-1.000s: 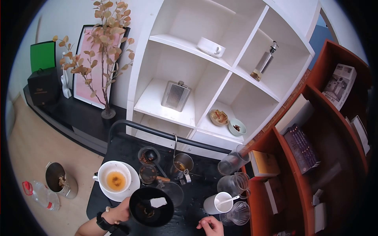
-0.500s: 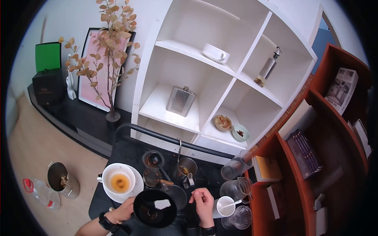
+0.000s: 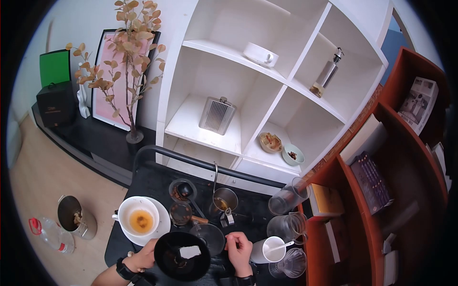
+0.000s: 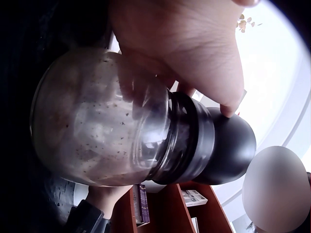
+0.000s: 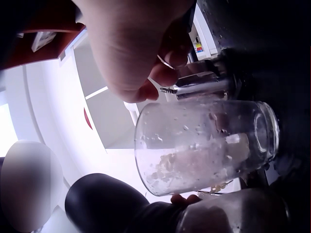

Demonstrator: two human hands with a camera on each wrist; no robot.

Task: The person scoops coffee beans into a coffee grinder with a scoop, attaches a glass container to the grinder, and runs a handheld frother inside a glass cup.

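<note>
My left hand (image 3: 141, 256) grips a glass jar (image 4: 92, 121) with a rounded, shiny black top (image 3: 182, 260). Specks cling inside the glass, and a white patch shows on the black top. Just right of the jar is my right hand (image 3: 239, 253), its fingers loosely curled with nothing seen in them. In the right wrist view those fingers hover over a clear glass cup (image 5: 194, 145) dotted with droplets. To the left stands a white cup (image 3: 138, 217) of amber liquid on a saucer (image 3: 164, 219).
Small glass cups (image 3: 181, 213), a steel cup (image 3: 224, 199) and a long hooked handle (image 3: 215, 176) are further back. At right stand a white cup (image 3: 274, 250) with a spoon, glass pitchers (image 3: 286, 226) and a ribbed glass dripper (image 3: 291, 263). A bin (image 3: 76, 217) is on the left.
My right hand has moved up from the front edge to beside the glass cup, then slightly left and down. My left hand keeps its grip on the jar throughout.
</note>
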